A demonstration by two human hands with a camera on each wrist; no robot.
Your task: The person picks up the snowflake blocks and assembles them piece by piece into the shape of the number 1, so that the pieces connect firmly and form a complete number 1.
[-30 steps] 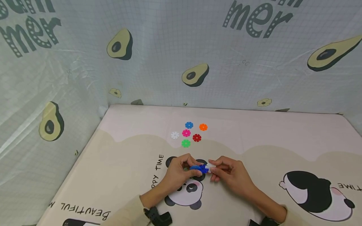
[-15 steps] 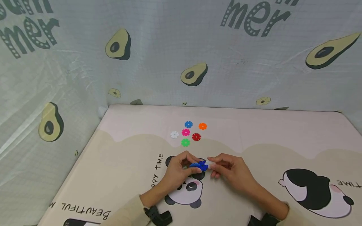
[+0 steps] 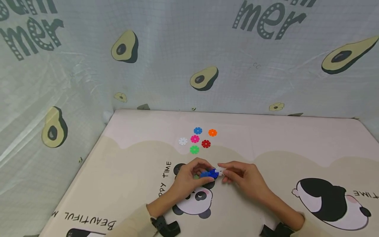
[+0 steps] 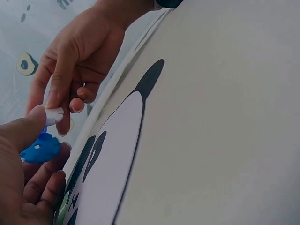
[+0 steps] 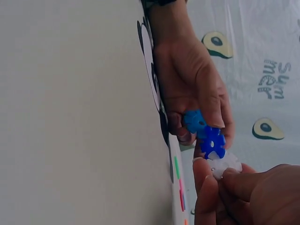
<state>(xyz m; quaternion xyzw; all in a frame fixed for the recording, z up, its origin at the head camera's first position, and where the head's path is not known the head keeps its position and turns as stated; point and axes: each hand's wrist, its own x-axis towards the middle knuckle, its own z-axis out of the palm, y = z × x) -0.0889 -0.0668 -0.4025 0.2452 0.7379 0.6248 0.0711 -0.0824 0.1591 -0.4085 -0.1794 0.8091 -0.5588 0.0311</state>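
Note:
My left hand (image 3: 189, 179) pinches a joined set of notched plastic snowflake discs between thumb and fingers. A lighter blue disc (image 5: 193, 121) links to a dark blue disc (image 5: 213, 142). At the far end, a white disc (image 5: 224, 165) meets the dark blue one, edge to edge. My right hand (image 3: 247, 179) pinches this white disc between thumb and index finger. A bit of green (image 3: 196, 176) shows by the left fingers in the head view; whether it belongs to the set I cannot tell. Both hands are above the panda print.
Beyond the hands, loose discs lie on the tablecloth (image 3: 142, 187): blue (image 3: 198, 130), orange (image 3: 212, 132), pink (image 3: 194, 139), white (image 3: 183, 141), red (image 3: 206, 144) and green (image 3: 194, 149). An avocado-print curtain (image 3: 165, 42) hangs behind the table.
Both hands have risen slightly in the head view, and the joined discs have turned a little between them. The grips stay much the same; the loose discs have not moved.

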